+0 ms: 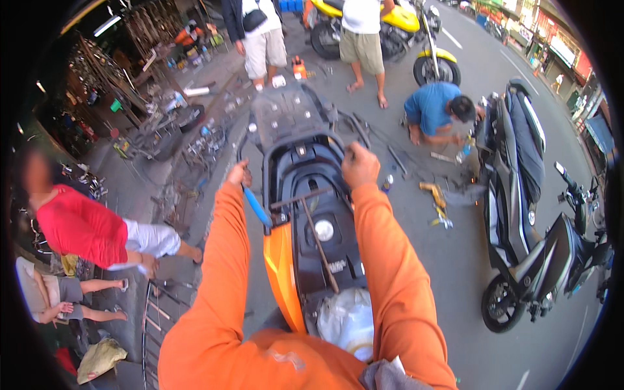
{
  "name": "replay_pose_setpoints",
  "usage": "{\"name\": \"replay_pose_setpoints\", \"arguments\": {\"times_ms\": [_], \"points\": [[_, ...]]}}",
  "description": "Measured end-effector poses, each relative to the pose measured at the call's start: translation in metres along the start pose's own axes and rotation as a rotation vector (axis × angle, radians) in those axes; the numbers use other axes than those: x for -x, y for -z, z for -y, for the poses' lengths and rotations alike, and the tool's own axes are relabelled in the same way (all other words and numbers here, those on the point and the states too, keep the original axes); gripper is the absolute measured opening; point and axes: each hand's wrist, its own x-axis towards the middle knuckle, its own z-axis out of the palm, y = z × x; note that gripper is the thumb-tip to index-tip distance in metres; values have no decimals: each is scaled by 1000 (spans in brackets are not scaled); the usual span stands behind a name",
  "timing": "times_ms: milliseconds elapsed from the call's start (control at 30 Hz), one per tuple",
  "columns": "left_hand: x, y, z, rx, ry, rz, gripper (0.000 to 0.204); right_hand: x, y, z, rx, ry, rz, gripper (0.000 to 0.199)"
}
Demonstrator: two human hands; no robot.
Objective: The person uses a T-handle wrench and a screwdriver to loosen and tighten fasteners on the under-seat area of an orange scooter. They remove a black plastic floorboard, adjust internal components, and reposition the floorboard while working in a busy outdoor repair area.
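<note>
In front of me is an orange-and-black scooter [281, 276] with its storage well [305, 170] exposed. My left hand [239, 173] is closed round the curved metal rail on the left side, just above a blue sleeve [257, 207]. On the other side my right hand [361, 166] makes a fist at the matching rail [361, 132]; its inner fingers are hidden. A T-handle wrench [317, 239] lies along the scooter's middle, between my forearms. Nearer to me sits a clear plastic bag [344, 318] with a pale container inside. A dark panel [286, 117] with pale spots extends beyond the well.
To the right, a person in blue [432, 107] crouches beside a grey scooter [504, 195]. A yellow-handled tool [434, 194] lies on the road. Two people stand ahead near a yellow motorcycle [400, 29]. A person in red [81, 224] and scattered parts [205, 143] are at left.
</note>
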Motion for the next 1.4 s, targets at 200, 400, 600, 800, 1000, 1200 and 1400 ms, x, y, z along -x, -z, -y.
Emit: {"name": "replay_pose_setpoints", "arguments": {"times_ms": [200,400,600,800,1000,1200,1400], "points": [[2,-1,3,-36,-97,25,39,-2,0,-2,-56,-4,-41,8],[18,-13,0,0,-150,45,31,-4,1,3,-31,-38,-5,13],[16,-13,-1,22,-93,13,28,-4,0,0,-25,-22,13,13],[12,-10,1,23,-94,31,28,-4,0,-2,3,-17,12,11],[19,-14,0,18,-131,27,28,-5,3,3,-8,-25,10,13],[22,-16,-1,25,-111,9,26,-4,4,2,-28,-27,-7,14],[28,-20,-1,37,-109,-4,27,-4,5,0,-25,-33,-22,12]]}}
